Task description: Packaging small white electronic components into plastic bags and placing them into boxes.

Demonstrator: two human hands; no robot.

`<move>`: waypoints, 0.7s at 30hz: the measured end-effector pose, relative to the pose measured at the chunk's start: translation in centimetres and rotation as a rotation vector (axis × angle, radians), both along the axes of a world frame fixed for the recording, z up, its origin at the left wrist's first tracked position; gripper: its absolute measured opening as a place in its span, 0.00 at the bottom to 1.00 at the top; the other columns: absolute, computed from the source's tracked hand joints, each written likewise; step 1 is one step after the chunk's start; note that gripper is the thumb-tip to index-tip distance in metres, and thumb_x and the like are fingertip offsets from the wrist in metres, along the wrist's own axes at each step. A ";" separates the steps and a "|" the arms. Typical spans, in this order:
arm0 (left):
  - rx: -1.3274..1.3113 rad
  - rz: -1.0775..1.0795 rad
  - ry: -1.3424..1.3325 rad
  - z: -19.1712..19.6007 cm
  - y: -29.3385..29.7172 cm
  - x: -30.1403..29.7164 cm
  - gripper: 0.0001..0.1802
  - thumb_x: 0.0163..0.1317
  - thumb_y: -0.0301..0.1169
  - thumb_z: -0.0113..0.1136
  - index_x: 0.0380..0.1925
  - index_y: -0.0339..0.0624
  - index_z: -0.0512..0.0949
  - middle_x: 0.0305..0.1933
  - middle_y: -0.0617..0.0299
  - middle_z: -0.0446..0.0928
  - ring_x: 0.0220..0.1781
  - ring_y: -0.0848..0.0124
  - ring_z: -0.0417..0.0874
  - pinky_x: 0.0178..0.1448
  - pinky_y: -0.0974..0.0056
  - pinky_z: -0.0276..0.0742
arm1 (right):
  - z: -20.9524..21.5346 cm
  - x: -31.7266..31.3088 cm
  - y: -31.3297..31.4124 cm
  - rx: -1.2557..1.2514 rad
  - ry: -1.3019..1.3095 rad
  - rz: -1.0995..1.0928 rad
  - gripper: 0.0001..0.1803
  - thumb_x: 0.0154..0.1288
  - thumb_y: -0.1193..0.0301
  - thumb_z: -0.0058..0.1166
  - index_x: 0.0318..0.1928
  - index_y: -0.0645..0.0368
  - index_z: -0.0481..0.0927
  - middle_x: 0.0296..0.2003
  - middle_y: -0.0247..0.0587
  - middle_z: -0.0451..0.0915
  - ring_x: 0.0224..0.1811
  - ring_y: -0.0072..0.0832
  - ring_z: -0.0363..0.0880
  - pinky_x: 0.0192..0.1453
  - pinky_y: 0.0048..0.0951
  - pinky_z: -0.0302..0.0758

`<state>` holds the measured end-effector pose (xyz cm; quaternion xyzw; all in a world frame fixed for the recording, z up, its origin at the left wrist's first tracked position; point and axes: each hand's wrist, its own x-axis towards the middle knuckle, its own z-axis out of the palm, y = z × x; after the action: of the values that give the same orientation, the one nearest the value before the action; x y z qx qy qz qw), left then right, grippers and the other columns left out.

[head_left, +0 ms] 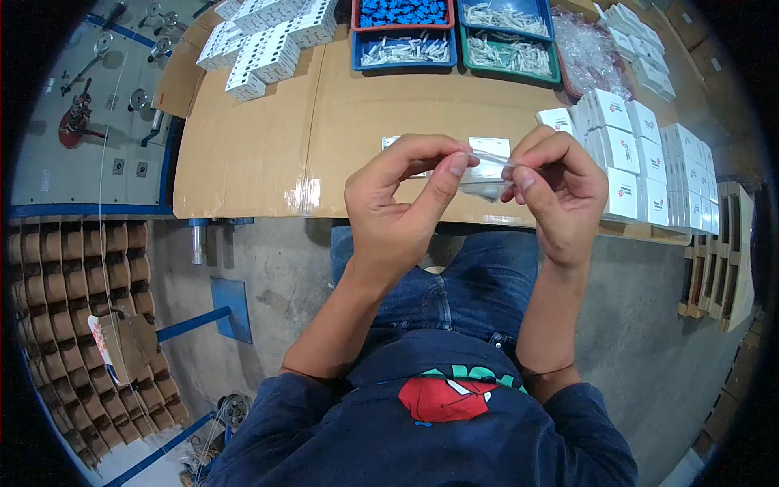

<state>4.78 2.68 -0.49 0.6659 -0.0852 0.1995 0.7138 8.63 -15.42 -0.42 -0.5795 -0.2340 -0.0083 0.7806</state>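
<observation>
A small clear plastic bag (485, 187) is stretched between my two hands, raised above the table's near edge. My left hand (398, 195) pinches one end of the bag's upper edge between thumb and forefinger. At the other end, my right hand (566, 191) has thumb and fingers closed on the plastic. Something pale seems to lie in the lower part of the bag, but I cannot make out what. Just behind the bag, a white piece (489, 147) rests on the table, partly covered by my hands.
Cardboard covers the table (251, 146). Trays line its far side: a red tray (355, 16) of blue parts, a blue tray (357, 61) and a green tray (556, 77) of white parts. White boxes (621, 150) stack at right, patterned boxes (272, 61) at far left.
</observation>
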 end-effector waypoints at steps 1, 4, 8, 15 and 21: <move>0.018 0.004 -0.028 0.0 0.0 0.2 0.06 0.68 0.21 0.63 0.43 0.31 0.82 0.43 0.56 0.85 0.47 0.70 0.87 0.53 0.66 0.82 | -0.1 0.0 0.1 0.000 0.003 -0.003 0.05 0.63 0.82 0.62 0.39 0.66 0.79 0.37 0.39 0.79 0.34 0.18 0.77 0.39 0.19 0.77; -0.022 0.022 -0.013 -0.2 -0.3 0.2 0.07 0.68 0.21 0.62 0.44 0.31 0.81 0.43 0.56 0.84 0.47 0.70 0.87 0.54 0.66 0.82 | -0.1 0.0 0.5 0.011 0.037 -0.004 0.06 0.64 0.82 0.62 0.39 0.66 0.79 0.37 0.38 0.79 0.35 0.18 0.77 0.39 0.19 0.77; -0.008 0.036 -0.023 -0.7 -0.4 0.3 0.08 0.69 0.21 0.61 0.46 0.31 0.81 0.45 0.55 0.84 0.46 0.70 0.86 0.56 0.66 0.81 | -0.7 0.1 0.8 -0.018 0.031 -0.021 0.05 0.65 0.81 0.62 0.39 0.65 0.79 0.37 0.37 0.79 0.36 0.18 0.78 0.41 0.19 0.78; 0.089 0.008 0.013 -0.2 0.5 0.4 0.06 0.68 0.21 0.62 0.43 0.31 0.82 0.41 0.57 0.86 0.46 0.72 0.86 0.54 0.68 0.80 | -0.6 -0.3 0.8 -0.032 0.021 -0.024 0.05 0.65 0.80 0.62 0.39 0.65 0.79 0.37 0.37 0.79 0.37 0.17 0.78 0.42 0.19 0.77; 0.117 0.074 0.014 0.1 0.6 -0.7 0.07 0.66 0.21 0.64 0.43 0.31 0.83 0.40 0.59 0.86 0.45 0.73 0.85 0.52 0.68 0.80 | -0.6 -0.9 1.4 -0.173 -0.113 -0.117 0.04 0.65 0.81 0.62 0.38 0.64 0.79 0.35 0.34 0.79 0.33 0.14 0.76 0.35 0.16 0.72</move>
<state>4.04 3.30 -0.36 0.7106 -0.0669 0.2159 0.6663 7.72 -13.98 -1.07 -0.6559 -0.2433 -0.0662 0.7115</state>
